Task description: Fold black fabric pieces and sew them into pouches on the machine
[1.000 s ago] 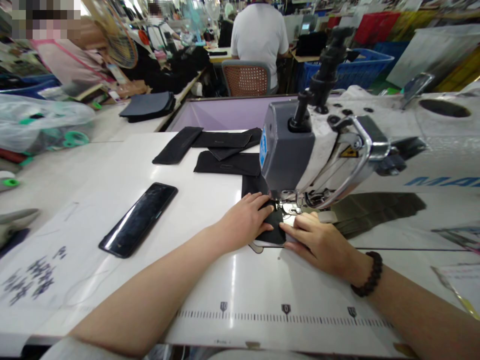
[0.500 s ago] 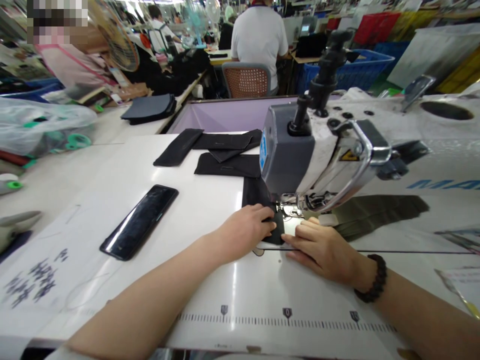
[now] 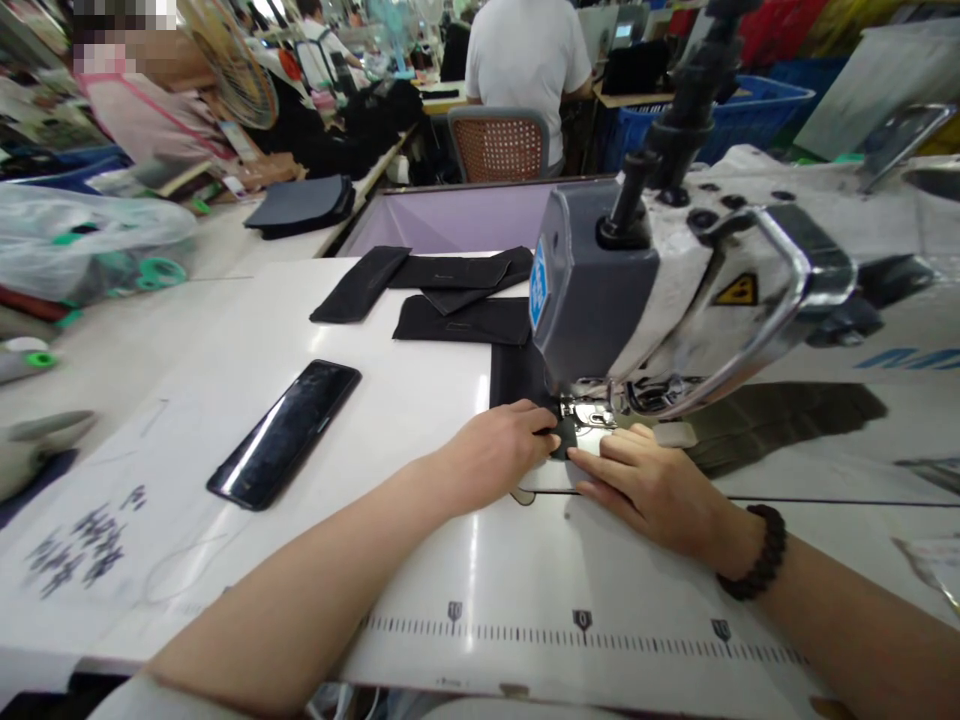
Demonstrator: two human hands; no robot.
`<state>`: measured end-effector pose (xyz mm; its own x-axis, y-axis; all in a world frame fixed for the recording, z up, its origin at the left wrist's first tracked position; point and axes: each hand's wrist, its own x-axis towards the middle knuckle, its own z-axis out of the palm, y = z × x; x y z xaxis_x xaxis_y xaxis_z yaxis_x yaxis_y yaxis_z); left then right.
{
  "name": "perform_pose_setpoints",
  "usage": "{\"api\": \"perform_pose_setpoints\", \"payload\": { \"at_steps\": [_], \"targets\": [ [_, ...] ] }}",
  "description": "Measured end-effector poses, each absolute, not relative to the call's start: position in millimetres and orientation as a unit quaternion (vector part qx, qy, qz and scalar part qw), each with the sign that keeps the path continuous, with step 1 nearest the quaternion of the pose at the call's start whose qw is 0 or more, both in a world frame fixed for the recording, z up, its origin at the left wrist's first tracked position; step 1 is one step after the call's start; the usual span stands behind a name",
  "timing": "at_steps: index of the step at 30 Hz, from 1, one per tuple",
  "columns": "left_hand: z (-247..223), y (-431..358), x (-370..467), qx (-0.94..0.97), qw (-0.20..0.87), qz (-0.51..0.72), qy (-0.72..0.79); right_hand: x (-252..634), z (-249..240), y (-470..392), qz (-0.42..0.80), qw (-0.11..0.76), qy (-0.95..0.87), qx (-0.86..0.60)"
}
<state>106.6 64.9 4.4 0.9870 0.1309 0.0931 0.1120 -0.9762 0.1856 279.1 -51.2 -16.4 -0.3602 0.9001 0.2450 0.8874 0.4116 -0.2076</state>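
My left hand [image 3: 504, 440] rests on a black fabric piece [image 3: 517, 375] at the sewing machine's needle, its fingers bent and pressed together on the cloth. The cloth's near end has shrunk to a short strip in front of the presser foot [image 3: 594, 414], and the rest runs out behind. My right hand [image 3: 645, 482] lies on the bed just right of the cloth, index finger stretched to its near edge, the other fingers loosely bent and apart. The sewing machine [image 3: 600, 290] stands over both hands and hides part of the cloth.
Several black fabric pieces [image 3: 461, 318] lie behind the needle area. A phone [image 3: 285, 435] lies to the left. Olive fabric [image 3: 787, 425] sits under the machine arm. A ruler scale [image 3: 517, 632] runs along the front edge. Beyond are a lilac bin [image 3: 457, 220] and a seated co-worker [image 3: 525, 70].
The black fabric piece has fed away from me under the presser foot, so less of it shows in front. Both hands moved slightly forward with it. The view has shifted slightly.
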Motion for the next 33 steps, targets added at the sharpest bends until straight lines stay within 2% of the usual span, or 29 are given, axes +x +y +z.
{"api": "perform_pose_setpoints", "payload": {
  "at_steps": [14, 33],
  "targets": [
    [-1, 78, 116, 0.989, 0.083, 0.064, 0.104, 279, -22, -45, 0.026, 0.148, -0.785, -0.602],
    [-6, 82, 120, 0.987, 0.055, 0.090, 0.122, 278, -22, -45, 0.035, 0.133, -0.780, -0.611]
  ]
}}
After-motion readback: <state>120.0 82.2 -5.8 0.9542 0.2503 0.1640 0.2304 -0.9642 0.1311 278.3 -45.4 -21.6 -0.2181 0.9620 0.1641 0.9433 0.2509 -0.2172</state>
